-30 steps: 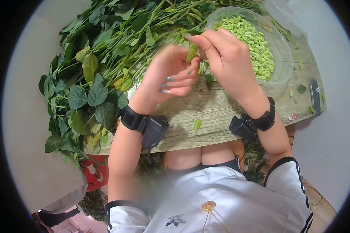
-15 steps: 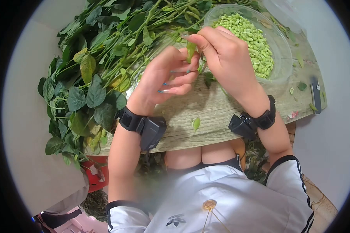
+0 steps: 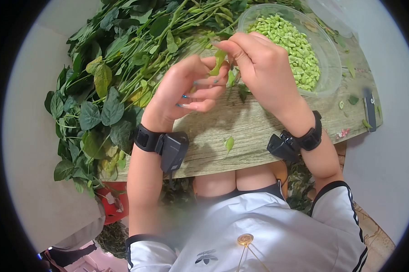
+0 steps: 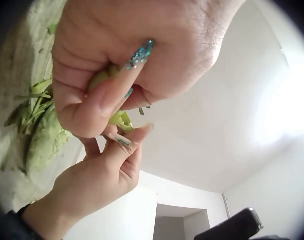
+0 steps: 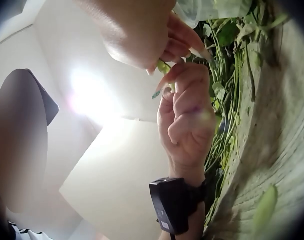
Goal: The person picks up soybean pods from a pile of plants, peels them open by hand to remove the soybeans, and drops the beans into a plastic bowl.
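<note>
A green pod [image 3: 218,62] is pinched between both hands over the table. The left hand [image 3: 188,84] holds its lower part by thumb and fingers, the other fingers curved toward the palm. Thumb and forefinger of the right hand [image 3: 265,68] grip its upper end. In the left wrist view, a bit of the pod [image 4: 121,120] shows between the left hand [image 4: 117,55] and the right hand [image 4: 99,175]. The right wrist view has the pod [image 5: 163,68] between the right hand [image 5: 137,30] and left hand [image 5: 189,110]. Shelled beans [image 3: 304,63] fill part of a clear bowl [image 3: 333,75] beside the right hand.
Leafy bean stalks [image 3: 111,109] are heaped over the left and back of the wooden table [image 3: 204,156]. A loose pod [image 3: 229,144] lies near the front edge. At the right edge is a dark flat object [image 3: 370,113], near scattered leaf bits. A red container [image 3: 111,209] stands below left.
The left hand has shifted slightly left and down, away from the right hand. The pod has tilted and looks flatter. The right hand has barely moved.
</note>
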{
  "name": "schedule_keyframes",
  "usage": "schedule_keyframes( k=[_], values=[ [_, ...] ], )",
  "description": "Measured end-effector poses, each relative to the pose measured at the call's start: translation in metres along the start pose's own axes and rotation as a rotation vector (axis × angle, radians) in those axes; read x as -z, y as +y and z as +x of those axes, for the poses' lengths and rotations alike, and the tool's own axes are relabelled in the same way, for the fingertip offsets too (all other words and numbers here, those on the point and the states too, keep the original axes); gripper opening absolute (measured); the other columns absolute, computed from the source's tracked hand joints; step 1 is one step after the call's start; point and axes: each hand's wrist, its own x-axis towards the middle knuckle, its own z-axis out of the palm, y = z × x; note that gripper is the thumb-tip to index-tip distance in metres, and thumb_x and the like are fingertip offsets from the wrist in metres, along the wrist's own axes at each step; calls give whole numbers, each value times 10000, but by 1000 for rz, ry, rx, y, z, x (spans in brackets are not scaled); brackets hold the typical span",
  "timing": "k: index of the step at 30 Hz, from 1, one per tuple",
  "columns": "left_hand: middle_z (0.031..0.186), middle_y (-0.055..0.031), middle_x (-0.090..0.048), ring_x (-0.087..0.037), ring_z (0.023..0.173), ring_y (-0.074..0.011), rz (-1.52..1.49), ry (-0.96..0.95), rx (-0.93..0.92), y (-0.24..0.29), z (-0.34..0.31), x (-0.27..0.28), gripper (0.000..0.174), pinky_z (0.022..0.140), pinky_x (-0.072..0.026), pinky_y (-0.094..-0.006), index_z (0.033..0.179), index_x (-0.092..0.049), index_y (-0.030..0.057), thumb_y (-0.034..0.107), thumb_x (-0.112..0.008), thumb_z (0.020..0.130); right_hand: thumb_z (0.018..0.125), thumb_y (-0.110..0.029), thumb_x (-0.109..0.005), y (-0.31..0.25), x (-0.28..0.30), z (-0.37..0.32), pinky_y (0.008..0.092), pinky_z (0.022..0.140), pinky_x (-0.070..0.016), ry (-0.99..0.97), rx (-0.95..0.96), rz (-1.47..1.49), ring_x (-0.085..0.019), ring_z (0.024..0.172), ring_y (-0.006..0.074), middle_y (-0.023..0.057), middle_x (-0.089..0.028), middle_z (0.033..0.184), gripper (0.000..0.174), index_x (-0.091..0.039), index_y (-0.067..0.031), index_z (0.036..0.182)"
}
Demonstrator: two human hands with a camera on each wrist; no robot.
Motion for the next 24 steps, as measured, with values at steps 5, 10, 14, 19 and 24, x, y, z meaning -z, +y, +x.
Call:
schedule_keyframes(
  k=[5,10,14,19,24],
  values=[
    [667,37,-340,-225,462,-44,-10,63,-26,-1,1,-1,252,371,-222,-188,998,-523,-26,159,-375,913,843,-89,-614,-1,1,1,376,627,-491,-29,-109,58,-574,694,272,101,-630,691,105,-697,-59,899],
    [685,37,-382,-248,471,-40,-45,9,-106,0,5,8,324,377,-240,-193,1114,-531,-61,170,-371,954,944,-167,-578,-4,1,4,326,535,-499,60,-298,283,-622,603,214,102,-643,684,180,-687,-27,914],
    [678,-1,-389,-298,491,-60,-182,170,-150,1,6,1,258,340,-259,-199,973,-502,-20,180,-342,1012,989,-217,-540,-2,5,6,275,472,-501,63,-409,472,-637,570,148,87,-648,679,250,-684,-16,951],
    [741,-1,-462,-321,478,-53,-200,311,-250,-6,12,14,303,419,-292,-194,1112,-523,-34,220,-412,990,1017,-229,-493,-5,21,9,231,543,-546,-118,-480,425,-629,699,107,55,-652,800,284,-669,-11,1063],
    [743,-4,-481,-271,383,-62,-255,-15,-223,-7,13,29,230,311,-249,-191,989,-500,13,213,-386,1000,1056,-422,-228,9,71,-9,286,453,-509,-167,-312,2035,-591,588,224,124,-628,732,631,-642,3,842]
  ],
)
